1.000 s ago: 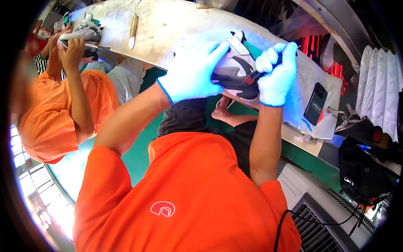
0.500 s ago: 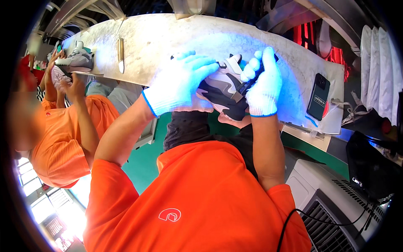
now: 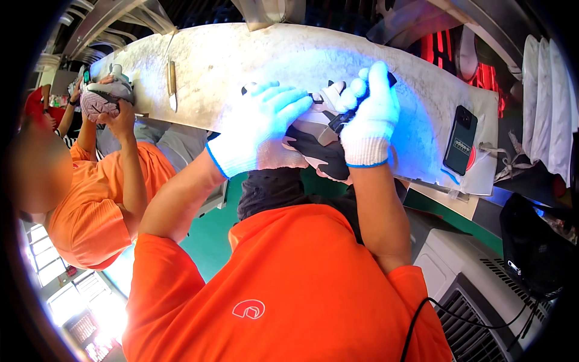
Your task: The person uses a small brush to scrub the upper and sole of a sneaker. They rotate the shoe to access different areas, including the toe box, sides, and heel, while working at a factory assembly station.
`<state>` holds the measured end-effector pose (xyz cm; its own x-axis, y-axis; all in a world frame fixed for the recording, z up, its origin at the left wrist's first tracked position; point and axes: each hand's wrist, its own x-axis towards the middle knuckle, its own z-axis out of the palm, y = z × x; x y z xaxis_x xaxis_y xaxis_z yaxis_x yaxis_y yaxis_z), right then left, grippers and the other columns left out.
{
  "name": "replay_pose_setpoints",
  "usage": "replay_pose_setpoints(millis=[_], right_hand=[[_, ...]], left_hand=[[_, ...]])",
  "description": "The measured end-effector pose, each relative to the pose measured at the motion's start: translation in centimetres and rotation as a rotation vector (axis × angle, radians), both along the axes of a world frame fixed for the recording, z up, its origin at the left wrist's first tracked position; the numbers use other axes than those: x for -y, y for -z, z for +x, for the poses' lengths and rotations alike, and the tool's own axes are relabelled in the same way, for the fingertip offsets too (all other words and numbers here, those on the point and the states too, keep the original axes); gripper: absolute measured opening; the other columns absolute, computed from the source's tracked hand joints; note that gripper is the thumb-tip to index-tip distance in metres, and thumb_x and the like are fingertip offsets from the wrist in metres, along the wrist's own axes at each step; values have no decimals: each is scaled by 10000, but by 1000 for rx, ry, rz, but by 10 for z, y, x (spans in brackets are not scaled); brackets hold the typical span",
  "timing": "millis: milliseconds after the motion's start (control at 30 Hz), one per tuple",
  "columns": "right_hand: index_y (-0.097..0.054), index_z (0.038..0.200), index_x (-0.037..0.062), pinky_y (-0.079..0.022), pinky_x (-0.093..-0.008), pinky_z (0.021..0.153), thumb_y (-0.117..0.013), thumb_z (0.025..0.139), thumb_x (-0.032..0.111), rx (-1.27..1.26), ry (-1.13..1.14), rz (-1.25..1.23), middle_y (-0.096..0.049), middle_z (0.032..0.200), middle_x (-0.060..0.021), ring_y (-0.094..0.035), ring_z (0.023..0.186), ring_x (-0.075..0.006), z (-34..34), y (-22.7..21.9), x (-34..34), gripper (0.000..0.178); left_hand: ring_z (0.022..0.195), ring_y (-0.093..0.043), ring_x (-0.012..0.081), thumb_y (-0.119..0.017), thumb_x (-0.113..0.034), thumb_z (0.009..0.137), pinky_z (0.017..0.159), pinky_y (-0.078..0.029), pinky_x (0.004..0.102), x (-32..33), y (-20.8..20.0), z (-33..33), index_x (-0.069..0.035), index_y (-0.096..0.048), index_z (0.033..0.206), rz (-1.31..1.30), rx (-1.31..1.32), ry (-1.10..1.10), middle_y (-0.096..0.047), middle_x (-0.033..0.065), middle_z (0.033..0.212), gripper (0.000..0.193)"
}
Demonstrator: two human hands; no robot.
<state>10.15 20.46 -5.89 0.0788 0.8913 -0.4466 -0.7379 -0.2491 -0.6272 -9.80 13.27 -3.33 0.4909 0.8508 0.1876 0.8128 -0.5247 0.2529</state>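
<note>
Nearest us is our orange shirt (image 3: 289, 271), a small white-outlined emblem on its chest, with a thin black cable (image 3: 416, 317) looping at its right side. Beside us on the right stands a pale machine (image 3: 443, 259) with a dark slatted grille, and near it hangs a black bag (image 3: 531, 244). Beyond the shirt we see our dark trousers (image 3: 271, 190), and above them our two hands, both in white knitted gloves edged in blue and lit bluish.

Between the hands, at the front edge of the desk (image 3: 223, 54), is a grey, white and black shoe (image 3: 319, 152). Our left hand (image 3: 256, 130) is clamped over its left part, fingers spread across the upper. Our right hand (image 3: 369, 117) is closed round a dark tool (image 3: 339, 123), whose flat brownish end lies against the shoe's side; the fist hides much of the handle.

To the right on the desk lies a dark phone (image 3: 460, 140). Well to our left, a co-worker (image 3: 90, 211) in orange holds a second shoe (image 3: 99, 104), sole showing. Farther across the desk rests a knife (image 3: 172, 84) with a wooden handle. Beyond the desk's right end we see red-lit slats (image 3: 485, 90).
</note>
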Motion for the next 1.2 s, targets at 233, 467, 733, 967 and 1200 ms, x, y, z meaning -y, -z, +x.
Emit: replay_pose_setpoints(millis=[233, 467, 733, 967, 1200], right_hand=[[-559, 925, 94, -404, -336, 425, -694, 1116, 277, 52, 90, -43, -487, 636, 2, -457, 456, -148, -11, -3, 0, 296], [-561, 896, 132, -380, -342, 436, -677, 1136, 329, -119, -101, -26, -492, 662, 13, -436, 475, -137, -3, 12, -14, 331], [-548, 846, 141, -413, -347, 468, -677, 1129, 357, -181, 52, -117, -511, 646, 4, -475, 491, -162, -31, 10, -54, 379], [-602, 932, 126, -437, -331, 510, -688, 1134, 331, -57, -26, -60, -533, 680, 7, -483, 525, -143, 11, 11, -20, 301], [-585, 927, 104, -448, -331, 494, -687, 1132, 287, -51, 83, -44, -527, 678, 1, -469, 491, -148, -5, -3, -12, 293]], left_hand=[[1327, -664, 450, -1012, -563, 617, 1161, -471, 558, 0, 6, 3, -65, -701, 1461, -35, 49, -15, -725, 181, 1433, 1028], [1365, -648, 436, -989, -574, 656, 1172, -462, 559, -4, -3, 2, -68, -692, 1468, -119, 8, 2, -708, 192, 1465, 1002], [1287, -716, 415, -1013, -547, 606, 1140, -512, 523, -2, 1, 6, -22, -728, 1413, 10, 29, 5, -762, 185, 1403, 1004], [1303, -692, 423, -1013, -451, 593, 1116, -512, 520, 1, -7, 2, -10, -733, 1382, -32, 50, 6, -736, 200, 1444, 947], [1312, -692, 423, -1014, -353, 602, 1092, -526, 527, 1, -3, -4, -58, -747, 1376, -34, 123, 38, -746, 184, 1422, 870]])
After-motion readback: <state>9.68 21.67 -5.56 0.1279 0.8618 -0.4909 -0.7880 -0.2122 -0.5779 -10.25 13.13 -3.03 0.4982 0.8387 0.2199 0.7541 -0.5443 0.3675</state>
